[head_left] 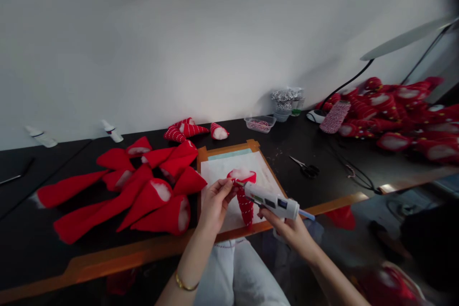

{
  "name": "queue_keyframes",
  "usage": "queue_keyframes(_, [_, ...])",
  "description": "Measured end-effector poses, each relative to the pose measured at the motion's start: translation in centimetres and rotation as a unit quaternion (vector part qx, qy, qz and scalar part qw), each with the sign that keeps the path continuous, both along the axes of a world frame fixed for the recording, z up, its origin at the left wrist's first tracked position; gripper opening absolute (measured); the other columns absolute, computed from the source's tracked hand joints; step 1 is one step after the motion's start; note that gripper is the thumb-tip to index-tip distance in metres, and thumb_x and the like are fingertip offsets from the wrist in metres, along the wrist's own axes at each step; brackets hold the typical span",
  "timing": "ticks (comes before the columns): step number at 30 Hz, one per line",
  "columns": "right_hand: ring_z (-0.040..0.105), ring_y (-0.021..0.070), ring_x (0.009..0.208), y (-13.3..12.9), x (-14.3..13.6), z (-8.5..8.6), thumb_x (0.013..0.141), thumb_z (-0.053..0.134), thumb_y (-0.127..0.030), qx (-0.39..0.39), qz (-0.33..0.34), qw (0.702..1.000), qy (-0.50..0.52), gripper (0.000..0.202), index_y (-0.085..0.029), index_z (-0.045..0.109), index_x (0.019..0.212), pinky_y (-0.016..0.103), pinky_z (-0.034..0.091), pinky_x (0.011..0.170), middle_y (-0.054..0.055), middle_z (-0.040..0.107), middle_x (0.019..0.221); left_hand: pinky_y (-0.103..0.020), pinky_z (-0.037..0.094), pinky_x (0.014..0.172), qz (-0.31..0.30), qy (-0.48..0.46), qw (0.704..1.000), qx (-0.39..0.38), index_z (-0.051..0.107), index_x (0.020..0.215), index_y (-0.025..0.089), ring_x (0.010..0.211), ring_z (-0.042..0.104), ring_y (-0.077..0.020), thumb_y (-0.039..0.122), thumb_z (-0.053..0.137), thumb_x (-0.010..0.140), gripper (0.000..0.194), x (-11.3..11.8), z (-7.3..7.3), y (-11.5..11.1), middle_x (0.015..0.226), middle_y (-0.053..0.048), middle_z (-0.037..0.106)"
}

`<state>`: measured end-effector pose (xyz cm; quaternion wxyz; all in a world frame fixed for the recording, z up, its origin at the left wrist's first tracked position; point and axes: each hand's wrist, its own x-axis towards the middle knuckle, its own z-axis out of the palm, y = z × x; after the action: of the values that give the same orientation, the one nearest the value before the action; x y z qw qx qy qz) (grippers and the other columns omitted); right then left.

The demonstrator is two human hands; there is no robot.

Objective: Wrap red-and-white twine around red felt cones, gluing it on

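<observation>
My left hand (215, 203) pinches the edge of a red stuffed felt cone (245, 205) wound with white dashed cord. White stuffing shows at the cone's wide end, which faces away from me. In my right hand (287, 229) is a white glue gun (270, 200), its nozzle at the cone's rim beside my left fingertips. A blue-tinted glue stick (307, 215) pokes out of the gun's back. Beneath the cone lies a white sheet (211, 179) on a board edged with brown tape (202, 155).
Plain red stuffed cones (139, 191) lie left; corded ones (184, 129) sit behind. Scissors (304, 167), a tub of striped cord (259, 124), a cord bundle (335, 117), a lamp (405, 38) and a red pile (398, 114) stand right. Two white bottles (112, 131) are back left.
</observation>
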<state>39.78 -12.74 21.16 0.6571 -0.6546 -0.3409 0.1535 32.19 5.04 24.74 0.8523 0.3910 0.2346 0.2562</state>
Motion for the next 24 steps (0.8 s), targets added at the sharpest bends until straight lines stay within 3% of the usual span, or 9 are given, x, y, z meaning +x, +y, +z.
queue_keyframes(12, [0.07, 0.0252, 0.085, -0.5, -0.3, -0.7, 0.084, 0.067, -0.05, -0.01, -0.022, 0.999, -0.023, 0.033, -0.019, 0.071, 0.094, 0.036, 0.059, 0.083, 0.008, 0.074, 0.088, -0.019, 0.052, 0.065, 0.005, 0.0, 1.0, 0.012, 0.066, 0.073, 0.014, 0.065, 0.066, -0.0098, 0.032, 0.094, 0.051, 0.04, 0.1, 0.1, -0.5, 0.071, 0.0, 0.071])
queue_keyframes(24, [0.068, 0.0249, 0.082, -0.2, -0.4, 1.3, 0.086, 0.066, -0.044, -0.02, -0.02, 0.999, -0.032, 0.025, -0.02, 0.069, 0.092, 0.036, 0.056, 0.085, 0.007, 0.07, 0.081, -0.018, 0.052, 0.063, -0.032, -0.015, 0.999, 0.02, 0.067, 0.068, 0.012, 0.063, 0.065, -0.0086, 0.029, 0.093, 0.054, 0.035, -0.2, 0.5, -0.6, 0.07, 0.0, 0.07])
